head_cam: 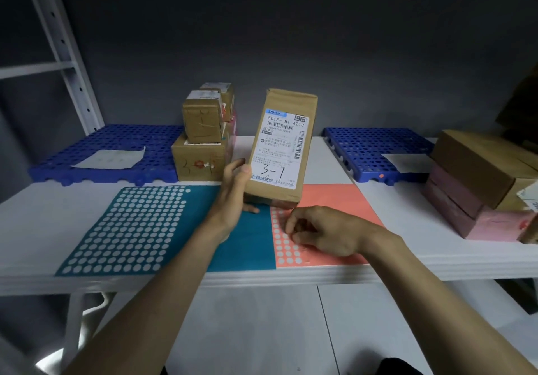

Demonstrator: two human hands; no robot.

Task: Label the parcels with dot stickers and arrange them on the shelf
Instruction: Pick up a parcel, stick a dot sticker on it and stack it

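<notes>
Right hand (317, 232) seemingly picks at pink sheet (334, 200); left hand (235, 191) grips upright parcel (283, 144).

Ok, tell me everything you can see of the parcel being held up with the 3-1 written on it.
The parcel is a tall, slim box wrapped in brown paper or tape, creased at its top. A white shipping label with barcodes, a blue header strip and handwritten "3-1" covers most of its front. It stands upright, leaning slightly, its bottom edge at the seam between the teal sticker sheet and the coral sticker sheet. The left hand holds its lower left edge, thumb on the label.
</notes>
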